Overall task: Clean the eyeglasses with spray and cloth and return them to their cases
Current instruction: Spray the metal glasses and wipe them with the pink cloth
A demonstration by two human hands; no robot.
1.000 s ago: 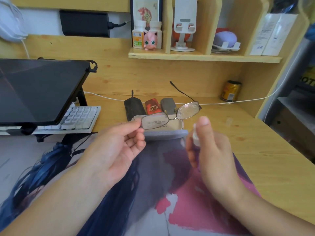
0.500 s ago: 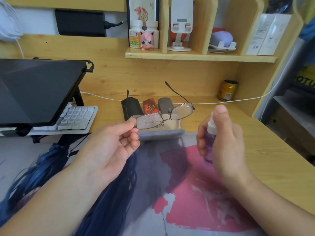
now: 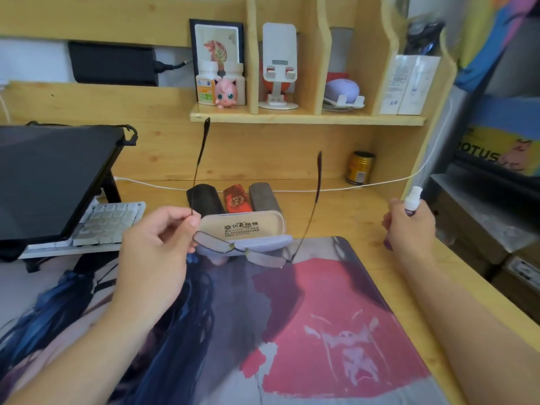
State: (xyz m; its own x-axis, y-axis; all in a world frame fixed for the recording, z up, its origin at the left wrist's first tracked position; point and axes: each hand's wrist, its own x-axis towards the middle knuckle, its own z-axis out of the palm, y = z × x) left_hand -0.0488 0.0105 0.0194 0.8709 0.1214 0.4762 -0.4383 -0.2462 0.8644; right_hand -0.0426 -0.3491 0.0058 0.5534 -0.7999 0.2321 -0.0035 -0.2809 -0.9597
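My left hand [image 3: 159,247] pinches the thin-framed eyeglasses [image 3: 242,251] by one temple, near its hinge. The lenses hang low over the mat and both temples point up and away. My right hand [image 3: 409,229] grips a small purple spray bottle [image 3: 412,200] with a white nozzle, held off to the right over the desk. An open lilac glasses case [image 3: 248,229] with a beige printed lining lies just behind the lenses. Behind it lie three closed cases: black [image 3: 204,198], red [image 3: 236,198] and grey [image 3: 263,197]. No cloth is in view.
A large printed desk mat [image 3: 292,317] covers the wooden desk [image 3: 365,217]. A tilted laptop [image 3: 49,176] on a stand and a white keyboard [image 3: 111,220] stand at left. A gold can [image 3: 360,168] and a white cable [image 3: 350,187] sit at the back. Shelves with small items hang above.
My left hand has tipped the glasses so the lenses point down and the temples up. My right hand has carried the spray bottle away to the right.
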